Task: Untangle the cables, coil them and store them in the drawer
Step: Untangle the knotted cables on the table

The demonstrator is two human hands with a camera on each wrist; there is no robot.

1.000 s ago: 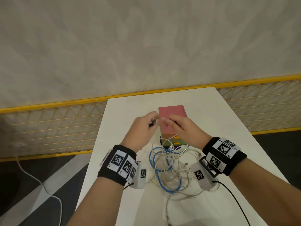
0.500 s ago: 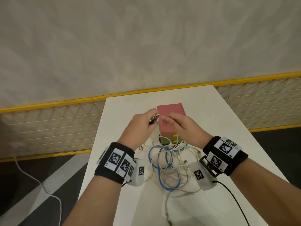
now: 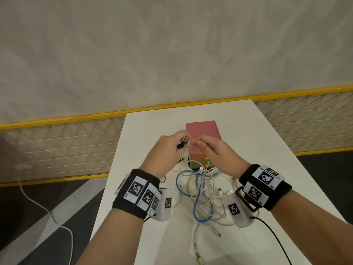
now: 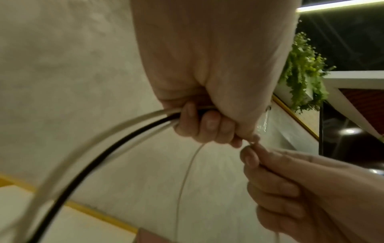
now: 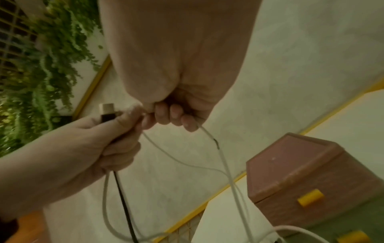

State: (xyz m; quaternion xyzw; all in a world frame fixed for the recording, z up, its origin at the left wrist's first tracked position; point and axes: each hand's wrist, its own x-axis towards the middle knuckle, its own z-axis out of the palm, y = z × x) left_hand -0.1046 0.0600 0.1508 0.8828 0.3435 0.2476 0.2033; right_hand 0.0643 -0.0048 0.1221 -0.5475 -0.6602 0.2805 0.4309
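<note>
Left hand: the left hand is fisted round a black cable and white cables, a USB plug sticking out above the thumb.
Right hand: the right hand pinches a thin white cable at its fingertips, which touch the left hand's fingertips.
Cable tangle: the pile of white cables and a blue cable lies on the desk at 6 o'clock from the hands, between the two wrists, strands rising to both hands.
Drawer box: the pink-topped drawer box with yellow handles stands just beyond the hands at 12 o'clock, drawers closed.
Edges and room: bare desk lies at 12 o'clock past the box, up to the far edge by the yellow mesh railing; more open surface at 3 o'clock; the left edge runs close at 9 o'clock.
Change: against half a second ago the hands remain joined above the box, barely shifted, and the tangle lies much as it did.
</note>
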